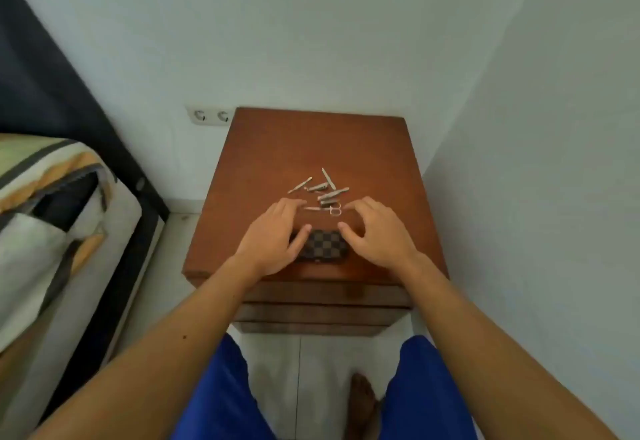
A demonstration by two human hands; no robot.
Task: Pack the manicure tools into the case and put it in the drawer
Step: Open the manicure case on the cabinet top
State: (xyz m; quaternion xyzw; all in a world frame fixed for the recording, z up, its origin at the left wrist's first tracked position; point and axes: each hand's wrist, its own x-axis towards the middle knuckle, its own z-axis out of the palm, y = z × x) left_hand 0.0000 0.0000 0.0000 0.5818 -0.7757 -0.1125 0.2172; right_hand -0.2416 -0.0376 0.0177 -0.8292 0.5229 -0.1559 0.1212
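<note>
A small case [325, 245] with a brown checkered cover lies shut near the front edge of the wooden nightstand [277, 149]. My left hand [273, 235] rests over its left end, thumb on the cover. Just over the case's right end hovers my right hand [375, 232], its fingers spread. Several silver manicure tools [323, 187] lie scattered behind the case, among them small scissors [333, 210] and nail clippers [333, 194]. Neither hand visibly grips anything.
Drawer fronts [322, 311] show below the nightstand top. A bed with striped bedding [52, 232] stands to the left, white walls behind and to the right. A double wall socket [210, 115] sits left of the nightstand. My legs in blue shorts are below.
</note>
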